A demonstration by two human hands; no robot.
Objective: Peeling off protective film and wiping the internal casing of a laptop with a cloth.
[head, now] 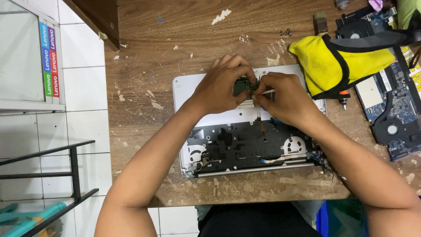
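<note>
An opened white laptop base (188, 94) lies on a worn wooden table (175, 39), its black inner frame (245, 147) facing me. My left hand (221, 85) rests on the far part of the base, fingers curled over a small green circuit board (240, 85). My right hand (280, 98) meets it from the right and pinches a thin silver tool (268, 92) whose tip points at that board. Both sets of fingertips touch around the board, which is mostly hidden.
A yellow cloth with black trim (337, 63) lies at the right, over a blue motherboard with fans (394, 109). A small orange-tipped screwdriver (344, 98) sits beside the laptop. Tiny screws (286, 32) lie at the back. White tiled floor and a black metal rack (72, 171) are at left.
</note>
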